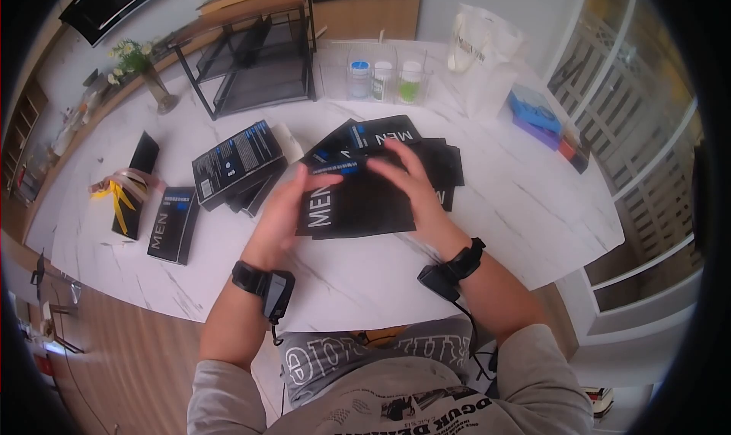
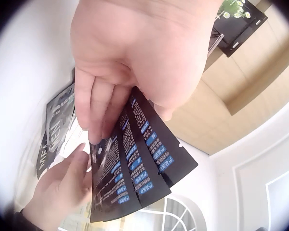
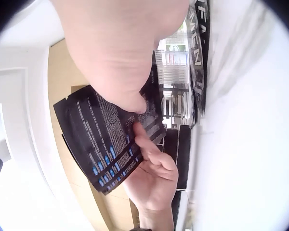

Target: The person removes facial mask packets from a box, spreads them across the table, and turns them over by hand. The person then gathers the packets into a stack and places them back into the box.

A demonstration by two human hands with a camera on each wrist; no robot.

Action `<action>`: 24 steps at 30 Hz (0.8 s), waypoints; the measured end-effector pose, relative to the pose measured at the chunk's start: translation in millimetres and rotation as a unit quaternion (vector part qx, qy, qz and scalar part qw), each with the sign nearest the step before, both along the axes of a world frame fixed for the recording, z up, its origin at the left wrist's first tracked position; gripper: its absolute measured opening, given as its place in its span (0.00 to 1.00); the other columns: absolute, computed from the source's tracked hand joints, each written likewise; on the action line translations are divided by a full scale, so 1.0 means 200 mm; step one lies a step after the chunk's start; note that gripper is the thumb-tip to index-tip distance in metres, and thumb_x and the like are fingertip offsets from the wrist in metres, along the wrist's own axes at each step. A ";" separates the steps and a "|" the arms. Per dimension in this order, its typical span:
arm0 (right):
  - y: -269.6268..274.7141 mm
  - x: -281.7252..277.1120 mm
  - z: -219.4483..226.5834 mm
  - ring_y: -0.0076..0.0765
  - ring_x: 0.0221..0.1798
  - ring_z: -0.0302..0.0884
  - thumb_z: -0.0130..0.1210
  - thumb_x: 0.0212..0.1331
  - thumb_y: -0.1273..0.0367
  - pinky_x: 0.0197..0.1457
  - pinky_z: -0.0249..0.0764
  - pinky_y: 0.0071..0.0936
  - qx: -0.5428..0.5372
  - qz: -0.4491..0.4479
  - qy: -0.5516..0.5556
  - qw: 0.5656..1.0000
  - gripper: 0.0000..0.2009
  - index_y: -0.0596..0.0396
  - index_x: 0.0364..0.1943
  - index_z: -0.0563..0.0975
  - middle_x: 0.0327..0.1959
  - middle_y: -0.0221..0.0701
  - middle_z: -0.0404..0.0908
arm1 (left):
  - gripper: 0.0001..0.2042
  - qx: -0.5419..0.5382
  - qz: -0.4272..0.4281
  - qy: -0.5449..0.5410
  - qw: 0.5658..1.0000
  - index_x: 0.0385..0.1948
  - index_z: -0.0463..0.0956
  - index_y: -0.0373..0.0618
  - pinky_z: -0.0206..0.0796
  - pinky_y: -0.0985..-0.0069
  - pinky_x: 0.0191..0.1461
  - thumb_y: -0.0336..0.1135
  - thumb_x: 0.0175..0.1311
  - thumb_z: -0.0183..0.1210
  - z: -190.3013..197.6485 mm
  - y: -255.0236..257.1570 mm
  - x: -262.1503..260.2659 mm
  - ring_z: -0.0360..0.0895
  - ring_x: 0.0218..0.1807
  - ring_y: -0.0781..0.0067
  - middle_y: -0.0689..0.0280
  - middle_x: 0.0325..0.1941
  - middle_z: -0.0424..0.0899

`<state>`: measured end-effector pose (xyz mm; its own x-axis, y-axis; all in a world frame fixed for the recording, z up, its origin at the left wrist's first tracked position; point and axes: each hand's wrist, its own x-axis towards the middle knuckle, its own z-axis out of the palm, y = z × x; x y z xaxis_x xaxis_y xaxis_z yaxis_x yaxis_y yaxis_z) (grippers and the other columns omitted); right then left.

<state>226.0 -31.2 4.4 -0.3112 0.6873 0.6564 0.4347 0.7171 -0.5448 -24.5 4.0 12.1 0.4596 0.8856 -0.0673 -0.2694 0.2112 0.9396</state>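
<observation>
Several flat black sachets (image 1: pixel 362 203) marked MEN are spread like a fan between both hands, above the near part of the table. My left hand (image 1: pixel 282 206) holds their left side; in the left wrist view its fingers (image 2: pixel 101 106) lie across the printed backs. From the other side my right hand (image 1: pixel 419 195) grips the sachets, its thumb and forefinger over the upper face. The right wrist view shows rows of white and blue print on the backs (image 3: pixel 108 137). More black sachets (image 1: pixel 449 164) lie on the table just beyond.
Dark boxes (image 1: pixel 236 164) are piled left of the hands, with a MEN box (image 1: pixel 169 225) and a ribbon-tied box (image 1: pixel 141 180) farther left. Behind stand a black rack (image 1: pixel 259 77), a clear organizer (image 1: pixel 331 81) with bottles, a white bag (image 1: pixel 487 62) and coloured boxes (image 1: pixel 537 115).
</observation>
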 end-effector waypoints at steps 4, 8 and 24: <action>0.03 0.00 -0.06 0.43 0.58 0.77 0.66 0.57 0.67 0.67 0.68 0.35 -0.044 0.020 0.026 0.998 0.17 0.54 0.50 0.81 0.49 0.39 0.82 | 0.34 -0.015 -0.077 -0.036 0.996 0.57 0.73 0.33 0.78 0.76 0.44 0.61 0.76 0.36 -0.01 0.00 0.00 0.85 0.42 0.70 0.53 0.45 0.85; -0.03 -0.07 -0.04 0.24 0.44 0.82 0.62 0.63 0.69 0.52 0.76 0.25 -0.238 -0.072 0.215 0.944 0.14 0.61 0.50 0.80 0.41 0.35 0.87 | 0.27 0.057 -0.013 0.017 0.998 0.54 0.72 0.36 0.71 0.80 0.32 0.56 0.78 0.39 -0.06 0.04 -0.06 0.79 0.29 0.72 0.56 0.27 0.81; -0.01 -0.10 -0.09 0.25 0.52 0.78 0.59 0.64 0.73 0.57 0.75 0.25 -0.318 0.019 0.276 0.907 0.17 0.61 0.56 0.75 0.51 0.32 0.82 | 0.26 0.201 -0.099 0.102 0.969 0.67 0.57 0.39 0.60 0.71 0.69 0.21 0.68 0.54 -0.20 0.03 0.09 0.69 0.64 0.71 0.61 0.62 0.72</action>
<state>205.7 -33.5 -14.0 -0.0879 0.9772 0.1934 -0.0494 0.1896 -0.9806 -6.2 9.2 -28.6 0.6367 0.7547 0.1580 -0.0619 -0.1543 0.9861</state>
